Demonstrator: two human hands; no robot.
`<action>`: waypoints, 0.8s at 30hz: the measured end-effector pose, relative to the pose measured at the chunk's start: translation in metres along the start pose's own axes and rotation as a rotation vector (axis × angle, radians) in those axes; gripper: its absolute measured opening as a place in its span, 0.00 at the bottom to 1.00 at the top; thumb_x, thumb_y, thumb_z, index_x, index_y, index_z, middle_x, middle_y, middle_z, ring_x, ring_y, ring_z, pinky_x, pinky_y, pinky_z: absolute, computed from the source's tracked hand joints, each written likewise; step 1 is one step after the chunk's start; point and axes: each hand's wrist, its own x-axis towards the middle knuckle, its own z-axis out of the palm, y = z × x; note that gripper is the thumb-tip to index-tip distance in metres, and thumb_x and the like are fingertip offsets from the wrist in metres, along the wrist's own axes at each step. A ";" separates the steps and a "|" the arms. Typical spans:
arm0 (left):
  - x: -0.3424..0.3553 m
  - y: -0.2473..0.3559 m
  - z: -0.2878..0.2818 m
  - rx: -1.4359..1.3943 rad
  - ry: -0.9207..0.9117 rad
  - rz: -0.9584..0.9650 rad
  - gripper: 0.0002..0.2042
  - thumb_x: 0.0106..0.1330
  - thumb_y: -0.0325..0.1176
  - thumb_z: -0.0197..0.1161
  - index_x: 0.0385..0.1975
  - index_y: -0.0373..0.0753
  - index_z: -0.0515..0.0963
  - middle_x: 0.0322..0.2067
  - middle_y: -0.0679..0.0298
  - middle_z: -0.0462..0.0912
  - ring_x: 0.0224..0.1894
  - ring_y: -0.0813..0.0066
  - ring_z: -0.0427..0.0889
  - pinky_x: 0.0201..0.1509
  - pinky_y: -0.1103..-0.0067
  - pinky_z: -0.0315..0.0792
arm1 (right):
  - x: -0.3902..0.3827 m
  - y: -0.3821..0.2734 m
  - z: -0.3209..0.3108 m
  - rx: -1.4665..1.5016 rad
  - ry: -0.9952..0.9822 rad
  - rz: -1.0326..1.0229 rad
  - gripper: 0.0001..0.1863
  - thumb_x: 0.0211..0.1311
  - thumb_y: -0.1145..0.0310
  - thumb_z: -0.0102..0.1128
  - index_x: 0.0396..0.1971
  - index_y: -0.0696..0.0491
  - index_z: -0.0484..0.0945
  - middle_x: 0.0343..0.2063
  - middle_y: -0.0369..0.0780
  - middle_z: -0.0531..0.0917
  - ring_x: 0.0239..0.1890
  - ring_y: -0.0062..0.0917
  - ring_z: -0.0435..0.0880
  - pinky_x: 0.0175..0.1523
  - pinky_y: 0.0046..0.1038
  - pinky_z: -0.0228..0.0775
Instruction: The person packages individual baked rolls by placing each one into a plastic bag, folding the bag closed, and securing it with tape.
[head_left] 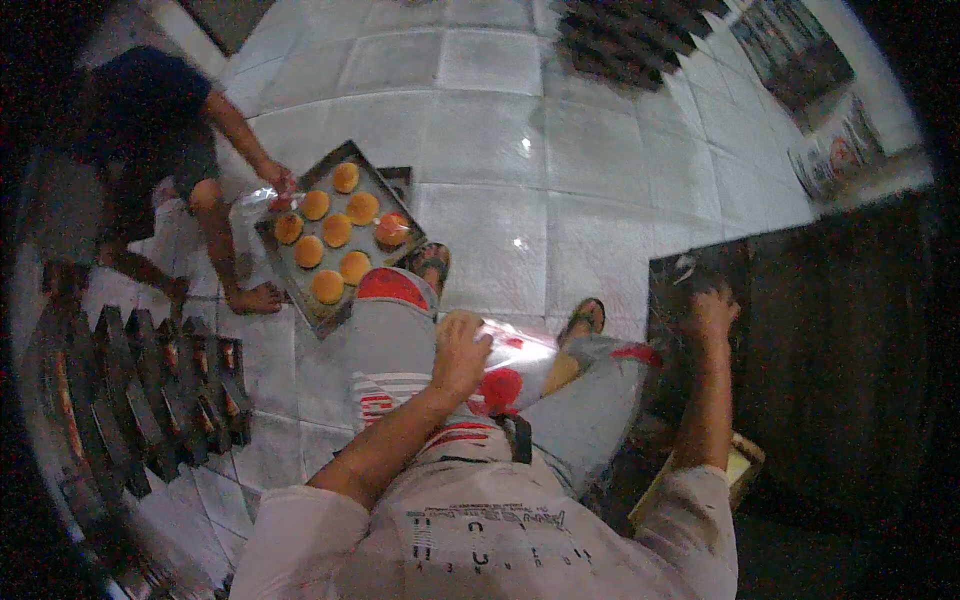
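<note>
My left hand (460, 352) grips a clear plastic bag (520, 365) with red print that lies on my lap, with a round bun partly inside it. My right hand (712, 312) reaches out to the right and touches the top of a dark cabinet (800, 330); whether it holds anything is unclear. In front of my knees a metal baking tray (318, 318) rests on the tiled floor with several golden round buns (328, 286). One bun on it (392, 229) is wrapped in a clear bag.
Another person (150, 130) in dark clothes squats at the upper left, one hand (280, 182) holding a clear bag at the tray's edge. A dark slatted rack (150, 400) stands on the left. My sandalled feet (586, 318) rest on white floor tiles (500, 130).
</note>
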 end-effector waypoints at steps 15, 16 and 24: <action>0.052 0.024 -0.146 -0.845 -0.303 -0.529 0.09 0.57 0.31 0.61 0.33 0.33 0.76 0.24 0.60 0.78 0.30 0.69 0.79 0.35 0.75 0.70 | -0.071 -0.191 -0.040 1.069 -0.391 -0.489 0.10 0.55 0.65 0.58 0.32 0.55 0.79 0.26 0.42 0.81 0.32 0.34 0.79 0.40 0.31 0.68; 0.056 0.018 -0.154 -0.807 -0.408 -0.597 0.08 0.58 0.31 0.60 0.32 0.32 0.76 0.24 0.60 0.78 0.29 0.70 0.78 0.33 0.76 0.70 | -0.061 -0.196 -0.038 1.077 -0.493 -0.403 0.09 0.56 0.65 0.57 0.32 0.56 0.79 0.25 0.42 0.80 0.32 0.33 0.79 0.40 0.31 0.68; 0.084 -0.176 -0.098 -0.782 0.071 -0.612 0.11 0.62 0.37 0.58 0.28 0.34 0.75 0.24 0.64 0.77 0.28 0.76 0.76 0.34 0.78 0.70 | 0.057 -0.209 0.043 0.821 -0.076 -0.310 0.11 0.60 0.68 0.52 0.36 0.59 0.77 0.28 0.45 0.80 0.34 0.31 0.79 0.42 0.30 0.70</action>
